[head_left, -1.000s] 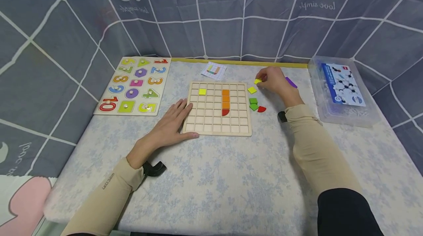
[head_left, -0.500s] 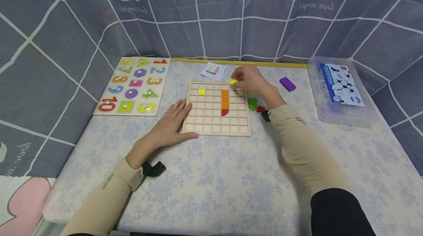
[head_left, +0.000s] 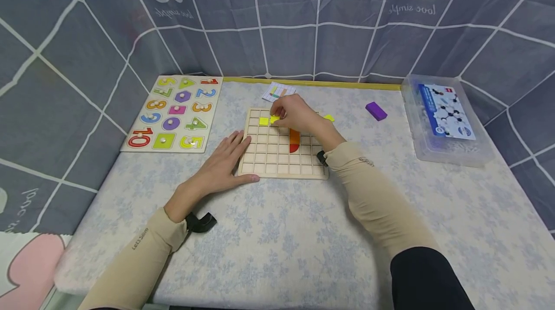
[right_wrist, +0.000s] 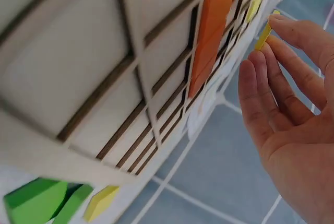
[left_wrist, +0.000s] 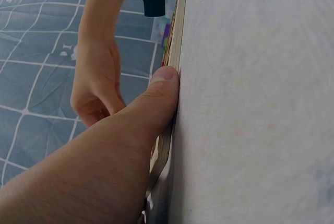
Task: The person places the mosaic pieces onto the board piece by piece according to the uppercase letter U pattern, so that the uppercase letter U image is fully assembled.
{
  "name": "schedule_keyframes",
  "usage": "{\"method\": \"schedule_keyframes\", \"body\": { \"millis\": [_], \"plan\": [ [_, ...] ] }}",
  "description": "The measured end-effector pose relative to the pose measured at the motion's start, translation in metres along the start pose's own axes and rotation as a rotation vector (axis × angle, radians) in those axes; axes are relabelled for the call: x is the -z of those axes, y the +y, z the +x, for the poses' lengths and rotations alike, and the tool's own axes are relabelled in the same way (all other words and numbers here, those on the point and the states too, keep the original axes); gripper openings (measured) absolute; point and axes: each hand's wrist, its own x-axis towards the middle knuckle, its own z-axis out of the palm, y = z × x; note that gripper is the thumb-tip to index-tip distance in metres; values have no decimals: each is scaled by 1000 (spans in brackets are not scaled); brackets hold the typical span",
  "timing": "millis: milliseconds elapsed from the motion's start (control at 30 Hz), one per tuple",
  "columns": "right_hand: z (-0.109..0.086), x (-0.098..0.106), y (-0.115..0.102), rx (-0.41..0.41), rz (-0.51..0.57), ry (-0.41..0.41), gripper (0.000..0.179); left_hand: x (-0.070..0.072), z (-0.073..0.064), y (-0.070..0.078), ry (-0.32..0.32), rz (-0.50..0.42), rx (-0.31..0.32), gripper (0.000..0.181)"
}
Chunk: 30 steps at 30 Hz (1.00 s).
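A wooden grid board (head_left: 277,160) lies flat on the table. Along its left edge rests my left hand (head_left: 221,165), fingers spread and thumb at the near corner. My right hand (head_left: 297,114) is above the board's far rows and pinches a yellow square tile (right_wrist: 267,32) between thumb and fingertips. Just left of that tile, a second yellow square tile (head_left: 263,121) sits in a cell. Orange tiles (head_left: 294,137) run down one column, with a red quarter-round tile (head_left: 294,148) at their near end; my right hand partly covers them.
Another yellow tile (head_left: 329,118) lies off the board's right side, with green pieces (right_wrist: 39,200) near it. Further right are a purple block (head_left: 376,111) and a clear plastic box (head_left: 448,151). A number puzzle (head_left: 173,112) stands left; a pattern card (head_left: 277,91) lies behind the board.
My right hand has carried the yellow tile left from the loose pieces, across the board's far edge, to beside the placed yellow tile. My left hand has stayed in place.
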Motion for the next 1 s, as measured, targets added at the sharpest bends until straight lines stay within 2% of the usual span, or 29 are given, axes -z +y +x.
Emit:
{"method": "schedule_keyframes", "body": {
  "millis": [367,1000],
  "plan": [
    [12,-18,-18,57,-63,-70,22,0,0,-1,9,2,-10,110],
    [12,-22,-20,47,-62,-73,17,0,0,0,4,3,-4,110]
  ]
}}
